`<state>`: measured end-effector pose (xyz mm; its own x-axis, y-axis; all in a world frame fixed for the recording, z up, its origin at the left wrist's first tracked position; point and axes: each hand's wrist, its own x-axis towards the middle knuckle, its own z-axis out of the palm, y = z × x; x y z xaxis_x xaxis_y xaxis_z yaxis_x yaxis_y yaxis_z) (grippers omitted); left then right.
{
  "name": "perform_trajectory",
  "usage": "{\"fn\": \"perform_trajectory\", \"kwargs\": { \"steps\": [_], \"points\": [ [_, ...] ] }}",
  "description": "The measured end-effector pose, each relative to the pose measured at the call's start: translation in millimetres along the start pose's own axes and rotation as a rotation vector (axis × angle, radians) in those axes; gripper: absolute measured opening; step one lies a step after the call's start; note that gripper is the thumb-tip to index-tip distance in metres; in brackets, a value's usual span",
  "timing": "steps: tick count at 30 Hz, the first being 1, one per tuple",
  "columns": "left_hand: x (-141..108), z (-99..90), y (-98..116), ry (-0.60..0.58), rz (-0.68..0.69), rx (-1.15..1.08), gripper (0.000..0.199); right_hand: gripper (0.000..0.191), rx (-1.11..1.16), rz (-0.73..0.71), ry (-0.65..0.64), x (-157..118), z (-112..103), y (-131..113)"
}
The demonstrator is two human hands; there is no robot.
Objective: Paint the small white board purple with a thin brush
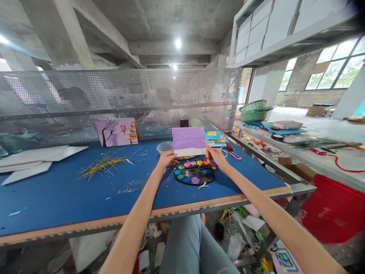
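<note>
Your count: hands, two, left hand [167, 160] and right hand [216, 156]; paintbrush [202, 162], one; purple board [189, 139], one; watercolour palette [194, 176], one; clear plastic tub [164, 147], one; propped painting [116, 132], one.

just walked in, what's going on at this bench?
A person at a blue worktable is working with watercolours. Their left hand holds a small purple-painted board by its lower edge. Their right hand holds a red-handled paintbrush above a round black watercolour palette. A clear plastic tub sits beside the board, and a painting of a tree and pagoda stands against a perforated metal screen.
</note>
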<state>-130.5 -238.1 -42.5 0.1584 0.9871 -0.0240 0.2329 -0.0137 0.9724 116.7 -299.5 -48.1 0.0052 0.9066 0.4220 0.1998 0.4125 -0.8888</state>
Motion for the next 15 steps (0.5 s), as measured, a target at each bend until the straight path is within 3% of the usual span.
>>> {"fn": "perform_trajectory", "kwargs": {
  "steps": [4,9,12,15],
  "points": [
    [1.4,0.0,-1.7,0.001,0.002,-0.008,0.026,0.068,0.009,0.040,-0.167,-3.8,4.2,-0.4],
    [1.8,-0.3,-3.5,-0.011,0.013,-0.017,0.027,0.065,-0.015,0.047,-0.284,-6.3,5.7,-1.1],
    [1.8,-0.6,-2.6,-0.017,0.010,-0.016,0.027,0.065,-0.032,0.037,-0.295,-5.3,6.3,0.9],
    [2.1,-0.8,-1.6,-0.023,0.005,-0.015,0.027,0.067,-0.043,0.006,-0.211,-2.0,6.0,3.6]
  ]
}}
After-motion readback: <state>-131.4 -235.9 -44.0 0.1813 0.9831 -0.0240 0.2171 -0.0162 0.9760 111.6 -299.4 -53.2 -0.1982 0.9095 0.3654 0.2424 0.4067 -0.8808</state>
